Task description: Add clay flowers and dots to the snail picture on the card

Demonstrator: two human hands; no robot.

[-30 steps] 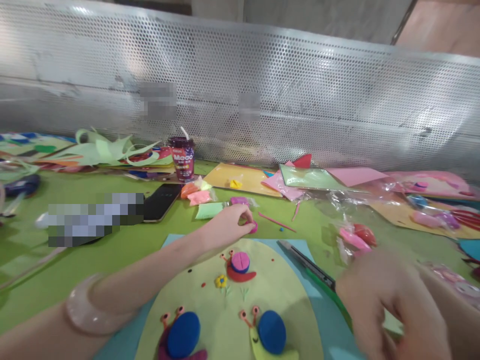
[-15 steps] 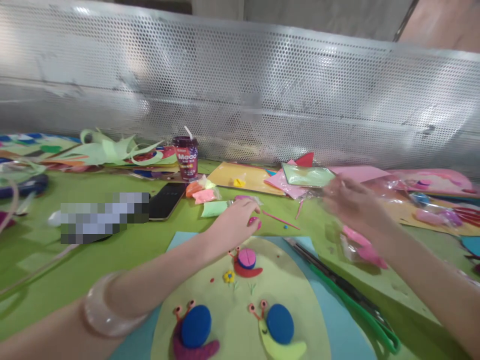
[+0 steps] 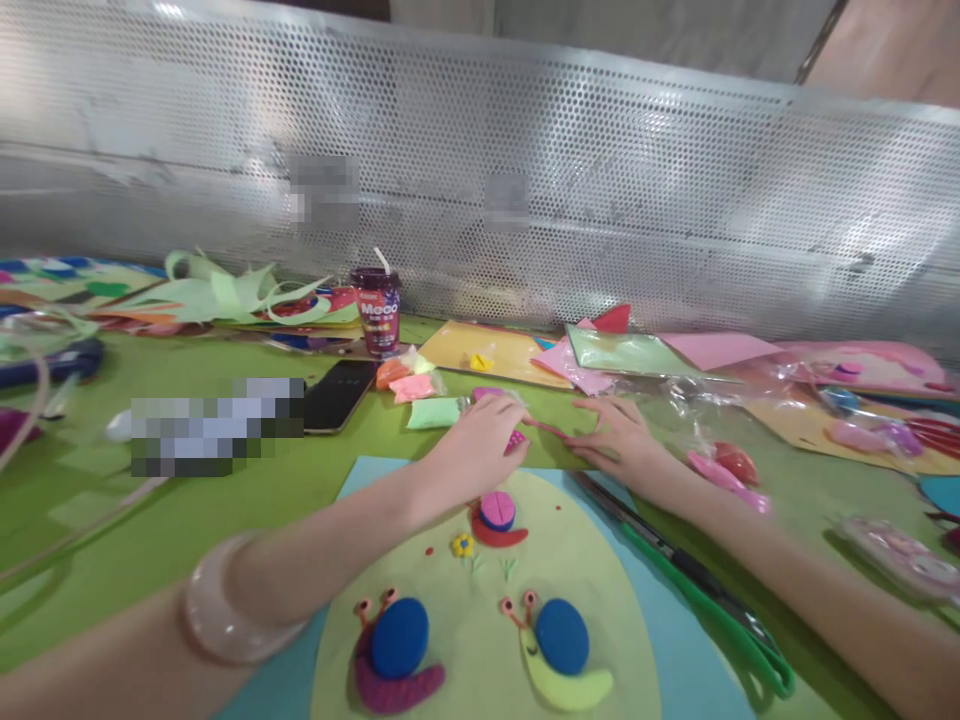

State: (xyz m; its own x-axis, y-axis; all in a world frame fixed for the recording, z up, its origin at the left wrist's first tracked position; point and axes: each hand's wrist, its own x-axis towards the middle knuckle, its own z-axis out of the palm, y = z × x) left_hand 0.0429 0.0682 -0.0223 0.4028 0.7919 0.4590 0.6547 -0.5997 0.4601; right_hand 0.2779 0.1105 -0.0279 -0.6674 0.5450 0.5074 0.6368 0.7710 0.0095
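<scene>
My left hand [image 3: 487, 430] is closed, its curled fingers around a small pink dotted piece [image 3: 515, 440] that looks like modelling clay. Over the green table, my right hand [image 3: 619, 440] has its fingers apart, beside the end of a thin pink clay strand [image 3: 551, 430]. Whether it touches the strand I cannot tell. Below the hands is a blue-and-cream paper sheet [image 3: 465, 610] with clay snails. A small red snail [image 3: 499, 538] has a pink-topped shell; a purple snail [image 3: 397, 690] and a yellow snail [image 3: 566, 690] have blue shells.
Green-handled scissors [image 3: 697, 580] lie along the sheet's right side. Clay packets [image 3: 435, 412], a phone [image 3: 337, 397] and a drink cup [image 3: 379, 320] with a straw stand behind on the left. Coloured papers [image 3: 495, 352] line the back, before a perforated metal panel [image 3: 562, 180].
My right hand has come left and down to the pink strand, and a red packet now shows by the pink one at right. My left hand has hardly moved.
</scene>
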